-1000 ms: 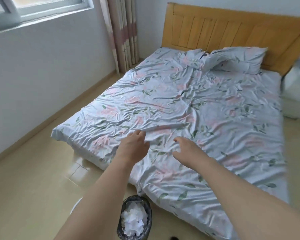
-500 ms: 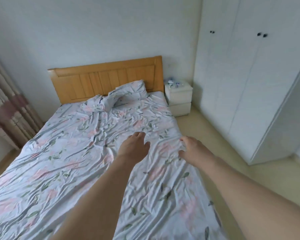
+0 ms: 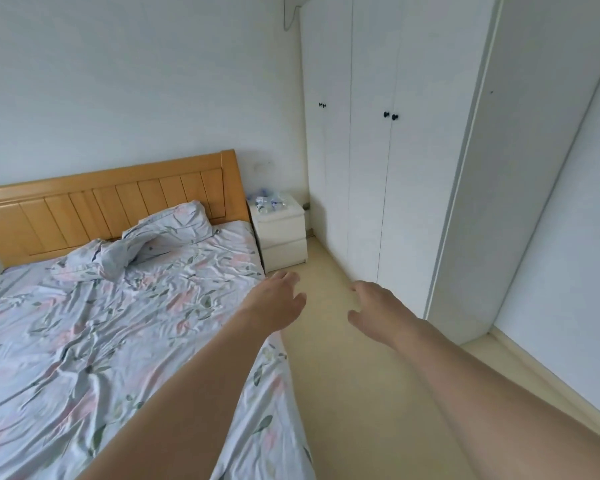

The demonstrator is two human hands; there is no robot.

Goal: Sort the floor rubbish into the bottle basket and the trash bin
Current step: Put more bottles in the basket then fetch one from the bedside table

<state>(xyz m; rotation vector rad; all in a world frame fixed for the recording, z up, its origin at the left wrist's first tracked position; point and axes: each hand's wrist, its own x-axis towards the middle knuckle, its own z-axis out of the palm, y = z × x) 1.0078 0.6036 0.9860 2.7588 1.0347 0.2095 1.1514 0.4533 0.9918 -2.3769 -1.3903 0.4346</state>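
Observation:
Both my arms reach forward at mid-frame. My left hand (image 3: 276, 301) hovers over the bed's right edge with relaxed fingers and holds nothing. My right hand (image 3: 376, 311) hangs over the beige floor (image 3: 354, 393) beside the bed, fingers loosely spread, also empty. Several clear plastic bottles with blue caps (image 3: 269, 201) lie on top of the white nightstand (image 3: 283, 233). No trash bin, bottle basket or floor rubbish is in this view.
A bed with a floral sheet (image 3: 118, 323), a rumpled pillow (image 3: 168, 226) and a wooden headboard (image 3: 111, 202) fills the left. A white wardrobe (image 3: 388, 150) lines the right wall. A strip of floor runs between the bed and the wardrobe.
The view has swung right, from the window side and the full trash bin at the bed's foot to the wardrobe side. Both hands stay empty and stretched forward.

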